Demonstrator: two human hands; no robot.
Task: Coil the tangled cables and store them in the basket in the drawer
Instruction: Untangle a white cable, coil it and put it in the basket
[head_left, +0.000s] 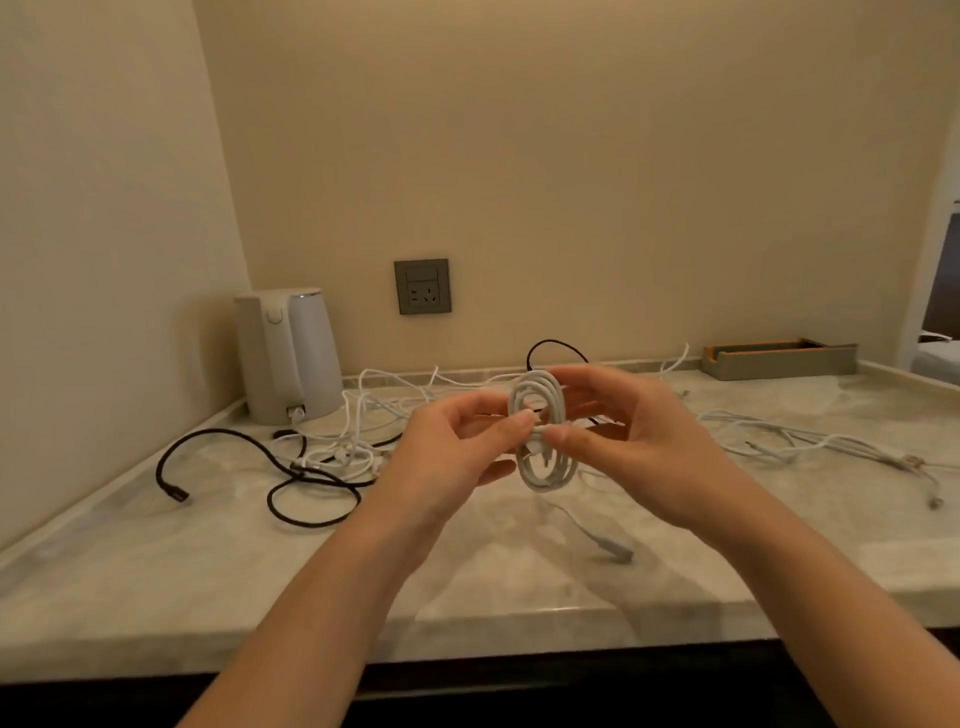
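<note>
Head view: we look down on a marble counter (493, 571) that meets a beige wall; at ten o'clock from our hands a white kettle (291, 353) stands in the corner; at eleven o'clock a grey socket (422, 286) sits in the wall; at two o'clock a grey and orange tray (779, 358) lies against the wall. A black cable (234, 467) sprawls in loose loops at nine o'clock, touching a tangle of white cables (358, 415) just beside the kettle; more white cables (810, 447) trail away at three o'clock; a black loop (556, 345) rises at twelve o'clock, partly hidden by our fingers. A white lead (608, 540) runs over the counter toward five o'clock and ends in a plug; we cannot tell whether it joins the coil.

The coil (550, 475) of white cable is held in the air above the middle of the counter, between our two hands; it is a narrow oval of several turns, standing upright, its long axis running from twelve to six o'clock, its open face turned roughly toward us.

Our left hand (457, 452) pinches the coil's waist from nine o'clock with thumb and forefinger, the other fingers loosely curled below; our right hand (639, 441) grips it from three o'clock, thumb pressed on the waist, fingers curled behind the upper turns.
</note>
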